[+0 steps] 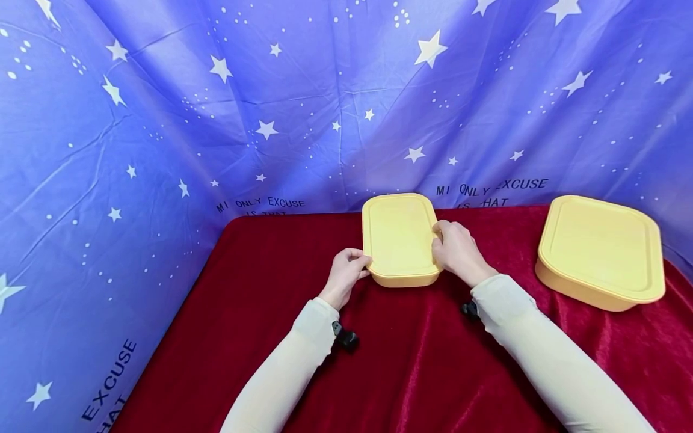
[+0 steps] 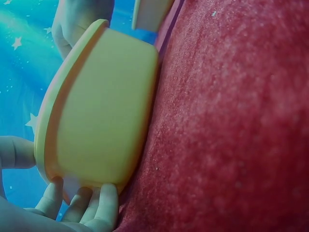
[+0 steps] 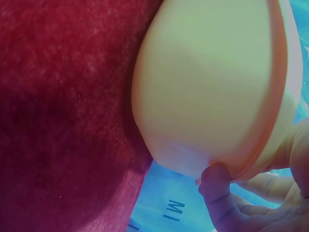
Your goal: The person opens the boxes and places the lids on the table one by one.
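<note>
A yellow lidded food container [image 1: 400, 236] sits near the far edge of the cloth-covered table, its lid in place. My left hand [image 1: 344, 275] grips its near left side; in the left wrist view the thumb [image 2: 17, 152] lies at the lid's rim and the fingers [image 2: 107, 205] touch the side wall. On the right side, my right hand [image 1: 459, 251] pinches the edge, with a fingertip [image 3: 216, 179] tucked beneath the rim in the right wrist view. The container's underside is hidden.
A larger yellow lidded container [image 1: 603, 252] stands to the right. Dark red velvet [image 1: 260, 313] covers the table. A blue curtain with white stars [image 1: 325, 90] hangs right behind the table and along its left side.
</note>
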`<control>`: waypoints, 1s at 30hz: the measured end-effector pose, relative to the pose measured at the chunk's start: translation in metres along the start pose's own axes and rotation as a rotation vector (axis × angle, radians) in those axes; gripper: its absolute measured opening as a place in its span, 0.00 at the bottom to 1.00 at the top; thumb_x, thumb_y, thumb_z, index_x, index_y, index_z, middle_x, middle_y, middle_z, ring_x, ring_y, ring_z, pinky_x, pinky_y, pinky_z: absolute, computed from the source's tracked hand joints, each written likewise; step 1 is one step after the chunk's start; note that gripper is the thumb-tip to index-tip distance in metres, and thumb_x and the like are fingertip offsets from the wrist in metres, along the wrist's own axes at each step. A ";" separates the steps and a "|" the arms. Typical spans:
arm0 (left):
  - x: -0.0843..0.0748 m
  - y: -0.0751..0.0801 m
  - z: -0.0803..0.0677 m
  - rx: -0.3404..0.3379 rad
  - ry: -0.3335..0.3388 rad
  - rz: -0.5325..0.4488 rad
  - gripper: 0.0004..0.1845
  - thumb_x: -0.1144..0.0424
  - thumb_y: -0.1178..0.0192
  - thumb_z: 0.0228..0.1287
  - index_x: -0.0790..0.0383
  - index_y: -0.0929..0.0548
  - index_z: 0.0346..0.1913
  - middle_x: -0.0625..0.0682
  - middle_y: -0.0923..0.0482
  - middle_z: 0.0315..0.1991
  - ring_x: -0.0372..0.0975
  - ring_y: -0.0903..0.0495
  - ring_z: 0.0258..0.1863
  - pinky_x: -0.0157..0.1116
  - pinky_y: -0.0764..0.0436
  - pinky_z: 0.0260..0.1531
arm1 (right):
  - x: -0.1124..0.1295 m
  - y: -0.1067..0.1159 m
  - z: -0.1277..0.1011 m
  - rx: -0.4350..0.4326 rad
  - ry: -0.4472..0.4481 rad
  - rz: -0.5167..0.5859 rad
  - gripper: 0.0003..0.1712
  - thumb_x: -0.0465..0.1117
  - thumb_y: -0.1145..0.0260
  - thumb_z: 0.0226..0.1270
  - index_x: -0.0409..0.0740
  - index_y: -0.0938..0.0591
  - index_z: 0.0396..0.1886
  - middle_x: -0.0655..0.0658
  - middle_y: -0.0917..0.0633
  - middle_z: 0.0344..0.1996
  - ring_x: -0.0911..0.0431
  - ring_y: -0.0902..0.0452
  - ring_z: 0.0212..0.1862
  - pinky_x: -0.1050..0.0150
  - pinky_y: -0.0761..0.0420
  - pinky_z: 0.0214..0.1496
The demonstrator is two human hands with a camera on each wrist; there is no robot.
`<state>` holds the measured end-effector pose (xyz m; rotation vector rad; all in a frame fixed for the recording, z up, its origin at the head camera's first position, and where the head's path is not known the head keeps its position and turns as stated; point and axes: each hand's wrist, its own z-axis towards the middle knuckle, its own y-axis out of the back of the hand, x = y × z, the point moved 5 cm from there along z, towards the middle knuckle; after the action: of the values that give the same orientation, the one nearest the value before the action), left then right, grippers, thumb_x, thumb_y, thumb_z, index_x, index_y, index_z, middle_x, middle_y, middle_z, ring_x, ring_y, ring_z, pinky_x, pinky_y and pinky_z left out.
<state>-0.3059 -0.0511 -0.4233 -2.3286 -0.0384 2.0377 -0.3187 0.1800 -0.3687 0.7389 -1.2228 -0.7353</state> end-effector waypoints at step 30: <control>0.000 0.011 -0.002 -0.021 -0.010 -0.007 0.10 0.72 0.42 0.56 0.72 0.26 0.42 0.57 0.26 0.40 0.39 0.21 0.36 0.37 0.18 0.39 | 0.008 -0.007 0.001 0.004 0.003 0.005 0.20 0.34 0.51 0.66 0.28 0.27 0.54 0.29 0.25 0.45 0.38 0.29 0.48 0.43 0.29 0.53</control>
<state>-0.3045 -0.0618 -0.4233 -2.3265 -0.0681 2.0560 -0.3190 0.1693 -0.3695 0.7403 -1.2232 -0.7274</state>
